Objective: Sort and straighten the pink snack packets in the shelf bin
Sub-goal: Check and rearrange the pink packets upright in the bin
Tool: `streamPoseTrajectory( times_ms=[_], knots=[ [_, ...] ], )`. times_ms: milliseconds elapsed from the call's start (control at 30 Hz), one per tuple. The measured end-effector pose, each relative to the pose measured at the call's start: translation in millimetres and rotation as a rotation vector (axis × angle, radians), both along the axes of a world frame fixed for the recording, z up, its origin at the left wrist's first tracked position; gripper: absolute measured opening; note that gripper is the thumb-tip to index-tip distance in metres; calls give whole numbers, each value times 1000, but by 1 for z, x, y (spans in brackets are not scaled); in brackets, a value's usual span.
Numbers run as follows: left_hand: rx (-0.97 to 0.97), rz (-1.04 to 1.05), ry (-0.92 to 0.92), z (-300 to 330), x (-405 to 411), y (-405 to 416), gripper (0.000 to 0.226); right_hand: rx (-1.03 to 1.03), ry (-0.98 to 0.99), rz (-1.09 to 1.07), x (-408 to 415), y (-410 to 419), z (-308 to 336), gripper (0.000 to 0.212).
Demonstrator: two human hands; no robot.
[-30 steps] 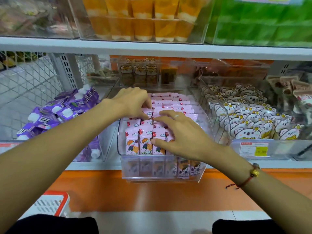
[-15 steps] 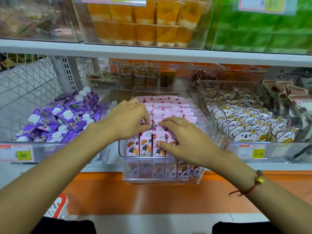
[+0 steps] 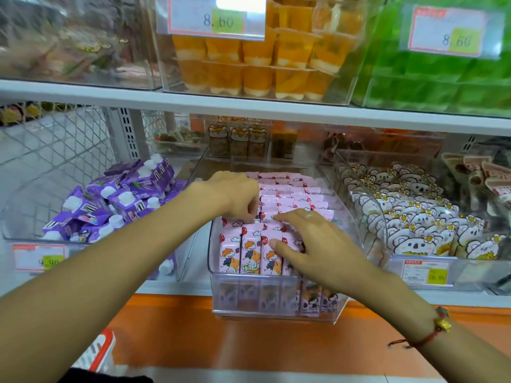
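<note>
Pink snack packets (image 3: 250, 248) with a cartoon child and red balloon stand in rows inside a clear plastic shelf bin (image 3: 276, 283) in the middle of the lower shelf. My left hand (image 3: 235, 196) reaches over the left rows, its fingers curled down onto the tops of packets behind the front row. Resting across the right front packets, my right hand (image 3: 312, 241) has its fingers extended and its thumb touching a front packet. The packets under both hands are hidden. Further rows (image 3: 293, 189) run to the back of the bin.
A bin of purple pouches (image 3: 116, 197) sits to the left, a bin of koala-print packets (image 3: 414, 225) to the right. The upper shelf (image 3: 249, 106) overhangs with orange jelly cups (image 3: 257, 59) and green packs (image 3: 442, 87). A red-and-white basket (image 3: 96, 352) is at lower left.
The camera has tilted upward, so the shelf sits lower in view. My left hand has drawn slightly toward the front row; my right hand stays spread on the right front packets.
</note>
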State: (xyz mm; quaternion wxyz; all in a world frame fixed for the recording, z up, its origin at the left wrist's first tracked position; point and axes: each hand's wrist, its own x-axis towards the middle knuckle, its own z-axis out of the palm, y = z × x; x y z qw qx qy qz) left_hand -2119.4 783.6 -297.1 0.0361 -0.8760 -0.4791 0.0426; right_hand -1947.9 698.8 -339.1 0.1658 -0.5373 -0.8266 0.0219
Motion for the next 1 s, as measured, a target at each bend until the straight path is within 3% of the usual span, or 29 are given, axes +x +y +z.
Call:
streamPoseTrajectory(
  times_ms=[100, 200, 433, 533, 600, 800, 900, 1000],
  knots=[
    [-6, 1, -59, -3, -1, -3, 7, -3, -7, 0, 1, -1, 1, 51],
    [90, 8, -233, -4, -11, -14, 3, 7, -1, 12, 2, -1, -1, 50],
    [270, 55, -995, 8, -25, -56, 7, 55, 41, 38, 2, -1, -1, 55],
    [383, 13, -1255, 15, -20, -78, 5, 113, 300, 37, -4, -7, 11, 62],
    [333, -3, -1383, 14, -13, -89, 7, 43, 558, 63, -9, -14, 21, 65],
    [-38, 47, -1628, -12, 0, -97, 10, -163, 866, 110, -17, -25, 28, 20],
    [-61, 77, -1530, -27, 0, -99, 22, -463, 1160, -58, -13, -22, 24, 5],
    [-98, 90, -1394, -37, 2, -103, 26, -600, 1291, -140, -8, -18, 20, 14]
  ],
)
